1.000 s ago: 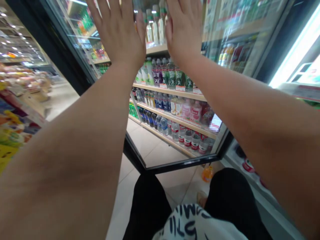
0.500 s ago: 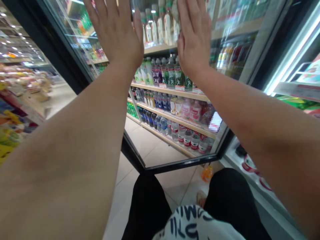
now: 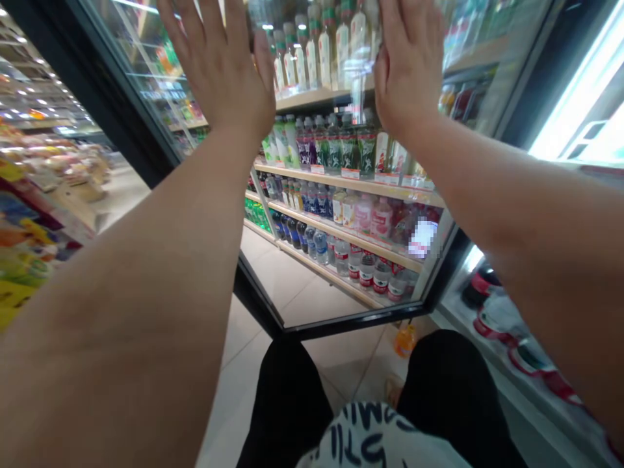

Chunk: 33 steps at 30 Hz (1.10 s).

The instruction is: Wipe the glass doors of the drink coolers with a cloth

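Both my arms are raised toward an open glass cooler door (image 3: 341, 322) with a black frame. My left hand (image 3: 221, 62) is held up flat with its fingers spread, in front of the upper glass. My right hand (image 3: 409, 55) is also flat with fingers stretched, further right against the glass. Neither hand holds anything. Whether the palms touch the glass I cannot tell. Through or in the glass I see shelves of drink bottles (image 3: 341, 149) in several rows.
An orange bottle (image 3: 405, 339) lies on the tiled floor by the door's lower corner. The lit cooler interior (image 3: 507, 325) with red-capped items is at right. Shelves of colourful packets (image 3: 24, 247) line the aisle at left. My dark trouser legs (image 3: 287, 403) show below.
My right hand has moved to the right, away from my left hand, so the gap between them has widened. My left hand stays nearly in place.
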Available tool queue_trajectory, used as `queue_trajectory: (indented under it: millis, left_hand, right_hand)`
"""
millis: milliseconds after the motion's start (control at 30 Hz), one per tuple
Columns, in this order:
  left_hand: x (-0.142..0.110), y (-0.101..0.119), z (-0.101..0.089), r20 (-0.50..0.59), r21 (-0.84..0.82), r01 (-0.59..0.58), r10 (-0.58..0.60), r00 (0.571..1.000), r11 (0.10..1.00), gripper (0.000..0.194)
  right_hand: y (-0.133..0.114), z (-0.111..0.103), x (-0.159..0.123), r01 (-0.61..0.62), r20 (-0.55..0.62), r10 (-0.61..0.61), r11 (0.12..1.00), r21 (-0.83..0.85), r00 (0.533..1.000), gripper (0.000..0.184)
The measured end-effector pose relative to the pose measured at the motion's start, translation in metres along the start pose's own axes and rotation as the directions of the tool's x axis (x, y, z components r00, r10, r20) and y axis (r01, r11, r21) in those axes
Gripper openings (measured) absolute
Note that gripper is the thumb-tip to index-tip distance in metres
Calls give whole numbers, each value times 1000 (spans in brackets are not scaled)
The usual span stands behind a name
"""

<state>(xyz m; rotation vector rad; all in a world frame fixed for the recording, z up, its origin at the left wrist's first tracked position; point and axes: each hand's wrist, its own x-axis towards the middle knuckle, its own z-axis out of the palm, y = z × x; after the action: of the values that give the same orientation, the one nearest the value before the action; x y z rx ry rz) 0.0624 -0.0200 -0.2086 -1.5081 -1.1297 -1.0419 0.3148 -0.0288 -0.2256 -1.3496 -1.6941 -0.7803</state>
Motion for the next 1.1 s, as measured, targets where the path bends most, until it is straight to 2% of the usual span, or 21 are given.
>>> queue_trajectory:
  millis: [100,200,300,400,600,767,900,967,1100]
  left_hand:
    - [-2,2,-3,-7,131,-54,55,998,990,52]
    - [0,4,-4,24,189,-30,26,999,981,54]
    - [1,7,-6,50,185,-3,-6,999,983,55]
    - [-1,10,-9,23,176,-10,6,1000,984,55]
    - [-2,10,-11,55,125,-12,5,998,992,51]
    - [-2,8,-11,62,107,-6,-1,998,994,51]
    - [-3,11,-14,81,139,6,-17,997,990,51]
    - [-3,11,-15,85,166,13,-27,996,986,52]
    - [-2,9,-12,56,148,4,-12,998,989,51]
  right_hand:
    - [10,1,4,-65,1,65,997,39,998,73]
    - [16,7,-3,-84,-57,83,996,-16,995,68]
    - [22,11,-10,-5,-70,4,1000,-24,998,68]
    - [28,12,-12,8,-41,-9,1000,-27,999,76]
    - [37,21,-35,24,-213,-9,997,72,977,61]
    - [49,21,-30,71,-219,-66,997,16,974,61]
    - [58,30,-31,34,-269,-36,999,-13,963,60]
    - [62,34,-31,26,-261,-29,1000,-15,965,62]
    - [69,29,-18,-16,-149,8,998,-57,989,71]
